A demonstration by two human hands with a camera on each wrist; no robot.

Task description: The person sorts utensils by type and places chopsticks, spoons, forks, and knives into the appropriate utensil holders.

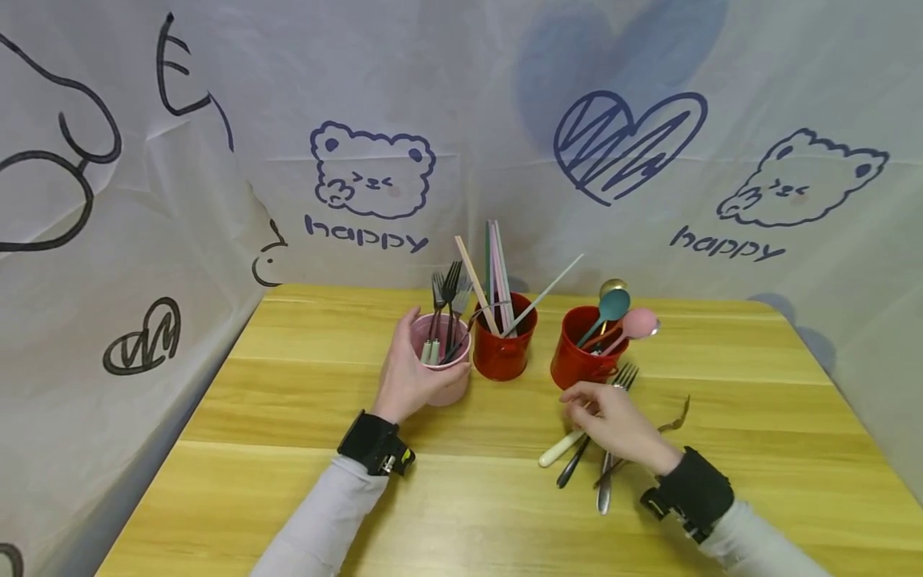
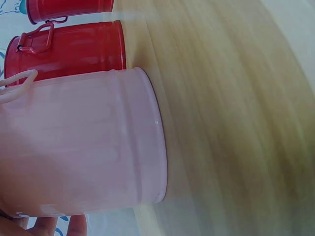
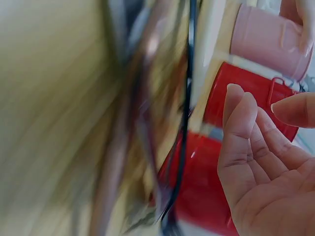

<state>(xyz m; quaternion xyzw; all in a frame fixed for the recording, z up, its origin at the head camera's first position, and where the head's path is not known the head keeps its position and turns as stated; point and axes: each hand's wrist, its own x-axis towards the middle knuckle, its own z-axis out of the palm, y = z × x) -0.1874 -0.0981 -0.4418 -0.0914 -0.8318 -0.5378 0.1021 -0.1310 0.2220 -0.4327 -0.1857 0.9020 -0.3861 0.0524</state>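
My left hand [image 1: 413, 370] grips a pink bucket [image 1: 450, 393] at its rim, thumb on the near side and fingers round the far side. Several forks [image 1: 452, 280] stand in it, tines up; in the left wrist view the pink bucket [image 2: 74, 142] sits upright, base by the table. Over a loose pile of cutlery hovers my right hand [image 1: 613, 421], fingers loosely bent and nothing between them. Below it lie a fork with a cream handle [image 1: 558, 450], a black handle [image 1: 572, 465], a silver handle [image 1: 604, 493] and a brownish fork [image 1: 679, 417], partly hidden.
Beside the pink bucket stands a red bucket [image 1: 501, 361] with several thin sticks [image 1: 497, 264] in it. Right of that, another red bucket [image 1: 570, 369] holds several spoons, including a teal spoon [image 1: 614, 304] and a pink spoon [image 1: 639, 323]. A printed cloth [image 1: 490, 184] hangs behind the table.
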